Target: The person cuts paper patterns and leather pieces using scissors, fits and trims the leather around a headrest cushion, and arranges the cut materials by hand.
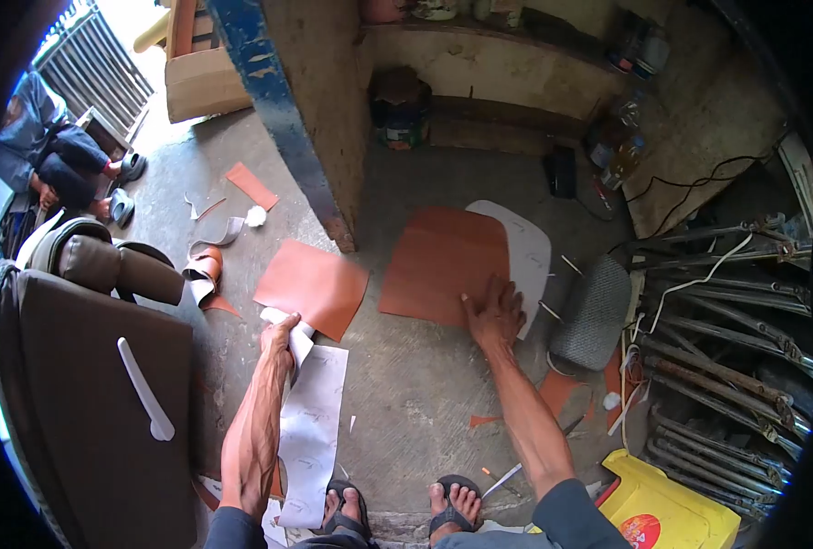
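Observation:
My left hand (279, 340) is closed on a white-backed piece of vinyl, its thumb on the pale side. The white backing (313, 430) hangs down toward my feet, and an orange-brown sheet (310, 285) lies just beyond the hand; whether the two are one piece I cannot tell. On the floor to the right, my right hand (495, 316) lies flat with fingers spread on a squarish orange-brown vinyl sheet (445, 263). Beneath and beside that sheet shows a white panel (527, 247) with rounded corners.
A brown padded seat (104, 393) with a white plastic piece (144, 389) stands at left. Right are a grey mesh cylinder (591, 311), stacked metal frames (726, 366) and a yellow container (672, 508). Vinyl scraps (253, 186) litter the floor. Another person (54, 151) sits far left.

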A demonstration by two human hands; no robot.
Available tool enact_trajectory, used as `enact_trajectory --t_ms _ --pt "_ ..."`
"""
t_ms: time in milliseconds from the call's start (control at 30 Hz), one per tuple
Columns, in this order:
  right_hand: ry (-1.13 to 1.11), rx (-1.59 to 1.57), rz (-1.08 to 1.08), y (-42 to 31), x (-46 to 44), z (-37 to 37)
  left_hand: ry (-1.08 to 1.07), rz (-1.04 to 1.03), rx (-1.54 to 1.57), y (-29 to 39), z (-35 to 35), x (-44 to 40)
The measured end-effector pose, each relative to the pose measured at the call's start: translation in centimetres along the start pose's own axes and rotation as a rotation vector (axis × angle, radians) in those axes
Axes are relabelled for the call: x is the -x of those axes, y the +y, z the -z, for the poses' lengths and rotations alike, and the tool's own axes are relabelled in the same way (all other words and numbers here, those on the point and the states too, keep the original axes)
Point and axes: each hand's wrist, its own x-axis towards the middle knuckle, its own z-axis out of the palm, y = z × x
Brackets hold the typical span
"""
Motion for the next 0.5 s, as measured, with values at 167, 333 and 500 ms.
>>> enact_trajectory --t_ms 167,333,500 --pt "0.202 -0.323 0.211 3.3 4.4 0.3 -0.067 -0.209 -0.347 4.7 -4.3 12.5" --pt "0.068 -0.440 0.183 5.5 8.1 0.5 -0.521 -0.380 -0.245 10.8 -12.2 23.2" --pt "0.030 -0.520 0.258 6.2 9.2 1.6 -0.618 -0.216 -0.074 10.5 -18.2 19.9"
